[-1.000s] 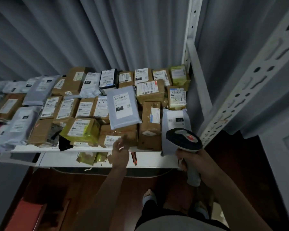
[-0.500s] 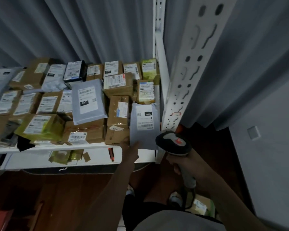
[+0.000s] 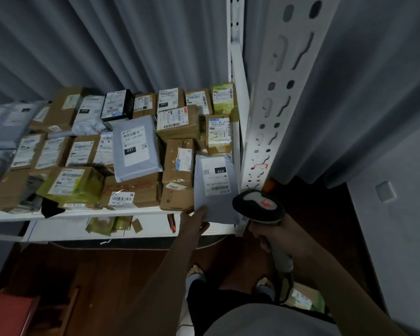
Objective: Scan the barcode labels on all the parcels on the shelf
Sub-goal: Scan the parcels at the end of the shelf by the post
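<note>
Many labelled parcels cover the white shelf (image 3: 87, 215): brown boxes, grey mailer bags and yellow-taped boxes. A white mailer bag marked 010 (image 3: 214, 187) lies at the shelf's front right corner, its label facing up and its near end hanging over the edge. My left hand (image 3: 196, 220) pinches that bag's near left corner. My right hand (image 3: 274, 235) grips a black and grey barcode scanner (image 3: 258, 207), whose head sits just right of the bag's near edge. A grey mailer marked 231 (image 3: 136, 147) lies on boxes in the middle.
A white perforated shelf upright (image 3: 272, 98) rises right beside the scanner. Grey curtains hang behind and to the right. A lower shelf level (image 3: 66, 230) holds tape scraps and a red pen. My feet stand on dark wood floor; a box lies near them at right.
My left hand moved right from the brown box at the front to the 010 mailer and took hold of its corner. The view swung right; the scanner stays beside the bag.
</note>
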